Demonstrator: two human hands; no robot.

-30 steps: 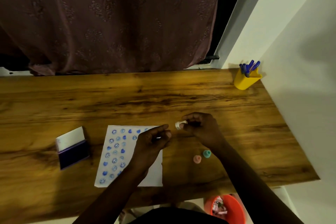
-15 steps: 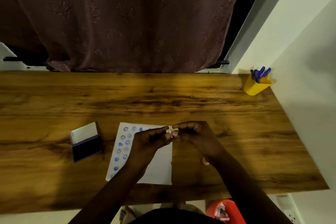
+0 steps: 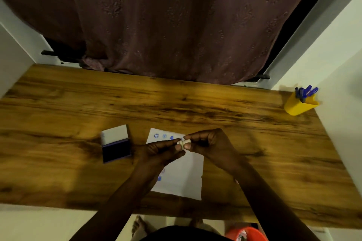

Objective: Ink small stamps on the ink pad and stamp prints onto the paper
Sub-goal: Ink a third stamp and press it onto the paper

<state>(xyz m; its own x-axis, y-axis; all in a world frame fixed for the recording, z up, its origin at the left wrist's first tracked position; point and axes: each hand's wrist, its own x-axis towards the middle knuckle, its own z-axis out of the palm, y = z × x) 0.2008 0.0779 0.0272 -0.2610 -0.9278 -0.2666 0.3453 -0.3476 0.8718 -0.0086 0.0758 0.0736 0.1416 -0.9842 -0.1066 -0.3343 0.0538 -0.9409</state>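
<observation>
A small white stamp (image 3: pixel 182 143) is pinched between the fingertips of my left hand (image 3: pixel 159 151) and my right hand (image 3: pixel 210 144), above the top edge of the paper. The white paper (image 3: pixel 184 178) lies on the wooden table (image 3: pixel 195 103); a few blue prints show near its top left, and my left hand and forearm cover most of the others. The ink pad (image 3: pixel 115 149) sits open to the left of the paper, its white lid (image 3: pixel 114 134) folded back and its dark pad facing up.
A yellow pen holder (image 3: pixel 298 105) with blue pens stands at the table's far right corner, by the white wall. A dark curtain (image 3: pixel 176 21) hangs behind the table. An orange container (image 3: pixel 245 235) sits on the floor under the table's near edge.
My hands have come together over the paper and both now pinch the white stamp, which only my right hand held a second ago. The view has shifted; the pink and teal stamps are hidden.
</observation>
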